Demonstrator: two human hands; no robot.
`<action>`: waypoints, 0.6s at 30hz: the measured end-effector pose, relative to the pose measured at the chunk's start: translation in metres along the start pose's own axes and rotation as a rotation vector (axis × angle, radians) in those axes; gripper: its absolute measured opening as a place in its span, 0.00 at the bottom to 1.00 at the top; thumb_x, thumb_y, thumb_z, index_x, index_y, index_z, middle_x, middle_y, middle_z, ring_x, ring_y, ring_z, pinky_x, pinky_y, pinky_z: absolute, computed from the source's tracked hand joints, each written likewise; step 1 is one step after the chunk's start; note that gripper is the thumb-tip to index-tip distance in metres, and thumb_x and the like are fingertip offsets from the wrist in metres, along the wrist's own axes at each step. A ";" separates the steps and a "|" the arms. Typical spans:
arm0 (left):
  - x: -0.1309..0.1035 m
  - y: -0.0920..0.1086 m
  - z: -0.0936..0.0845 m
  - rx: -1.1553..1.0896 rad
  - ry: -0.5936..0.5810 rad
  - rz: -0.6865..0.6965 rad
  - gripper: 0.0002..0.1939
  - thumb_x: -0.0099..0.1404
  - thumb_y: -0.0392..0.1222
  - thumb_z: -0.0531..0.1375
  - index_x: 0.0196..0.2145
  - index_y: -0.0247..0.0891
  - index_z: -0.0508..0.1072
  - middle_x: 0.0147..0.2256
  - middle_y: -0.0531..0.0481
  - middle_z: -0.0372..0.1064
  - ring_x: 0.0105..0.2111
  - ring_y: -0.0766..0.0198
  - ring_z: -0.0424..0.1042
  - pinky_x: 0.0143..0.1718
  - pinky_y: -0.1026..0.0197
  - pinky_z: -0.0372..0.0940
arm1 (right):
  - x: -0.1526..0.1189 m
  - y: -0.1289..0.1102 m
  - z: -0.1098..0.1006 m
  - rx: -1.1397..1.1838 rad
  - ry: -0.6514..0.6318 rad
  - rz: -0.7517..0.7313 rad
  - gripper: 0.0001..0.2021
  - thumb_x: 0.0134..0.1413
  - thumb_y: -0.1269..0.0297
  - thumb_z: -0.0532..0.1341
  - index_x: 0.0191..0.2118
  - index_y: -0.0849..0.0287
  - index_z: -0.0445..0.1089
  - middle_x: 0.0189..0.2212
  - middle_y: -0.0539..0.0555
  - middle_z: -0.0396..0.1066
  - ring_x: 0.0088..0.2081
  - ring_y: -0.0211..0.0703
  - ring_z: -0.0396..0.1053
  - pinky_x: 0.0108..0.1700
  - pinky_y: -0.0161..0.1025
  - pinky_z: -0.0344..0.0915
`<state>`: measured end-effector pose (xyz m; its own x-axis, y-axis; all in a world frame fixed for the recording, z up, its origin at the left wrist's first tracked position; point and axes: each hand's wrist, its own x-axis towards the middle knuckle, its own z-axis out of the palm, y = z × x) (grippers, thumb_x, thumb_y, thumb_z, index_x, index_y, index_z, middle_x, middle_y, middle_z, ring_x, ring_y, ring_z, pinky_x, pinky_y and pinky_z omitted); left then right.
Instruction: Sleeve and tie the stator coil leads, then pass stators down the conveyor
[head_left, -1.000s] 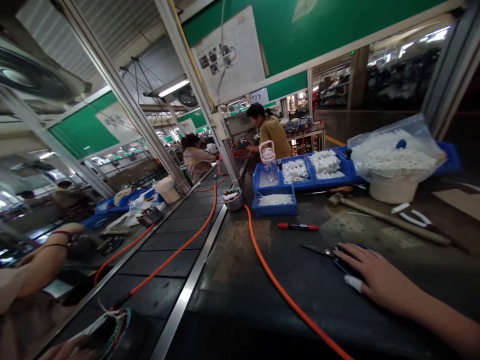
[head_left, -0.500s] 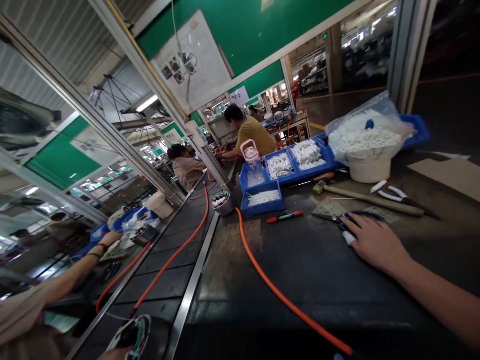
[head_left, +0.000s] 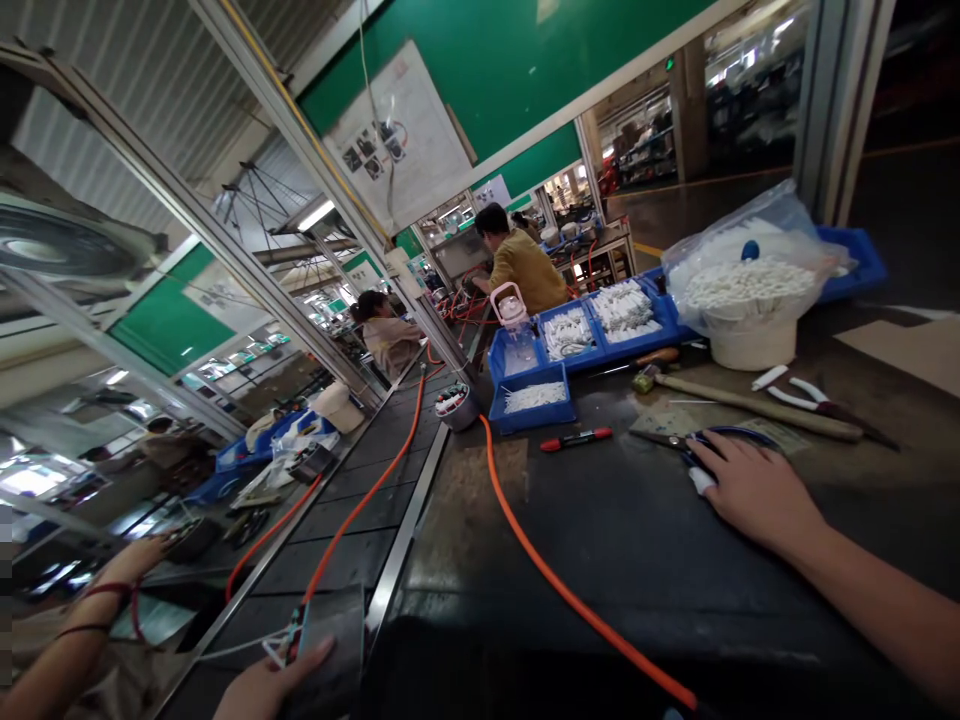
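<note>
My left hand, at the bottom edge, grips a grey metal motor housing, its thumb along the outer wall. Wires and an orange cable come out of the housing's end; the housing lies tilted over the dark slatted conveyor. On the right, my right hand lies palm down on the bench with its fingers curled over the handles of scissors. The blades point left. White wrapping covers a digit of that hand. Its palm hides part of the handles.
Beyond my right hand lie a hammer, pliers and a red marker. Blue bins hold white sleeves. A bagged tub stands behind. Another housing sits at the conveyor edge. A co-worker's braceleted arm reaches in from the left.
My left hand now shows more and holds the motor housing, which has turned onto its side. The co-worker's arm has drawn back and down. My right hand stays on the scissors.
</note>
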<state>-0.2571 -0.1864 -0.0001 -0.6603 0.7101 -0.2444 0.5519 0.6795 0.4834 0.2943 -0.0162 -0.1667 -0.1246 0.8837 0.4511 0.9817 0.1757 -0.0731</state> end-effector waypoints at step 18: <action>-0.065 0.254 0.178 -0.539 -1.041 0.504 0.13 0.55 0.40 0.59 0.39 0.33 0.70 0.40 0.44 0.72 0.40 0.63 0.72 0.44 0.61 0.64 | -0.001 0.006 0.000 -0.051 -0.040 0.000 0.25 0.47 0.63 0.49 0.53 0.58 0.65 0.53 0.56 0.61 0.52 0.51 0.60 0.48 0.49 0.61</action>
<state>0.0168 -0.0267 -0.0109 0.4054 0.8412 -0.3579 0.1865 0.3072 0.9332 0.3001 -0.0159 -0.1670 -0.1297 0.9005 0.4151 0.9876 0.1546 -0.0270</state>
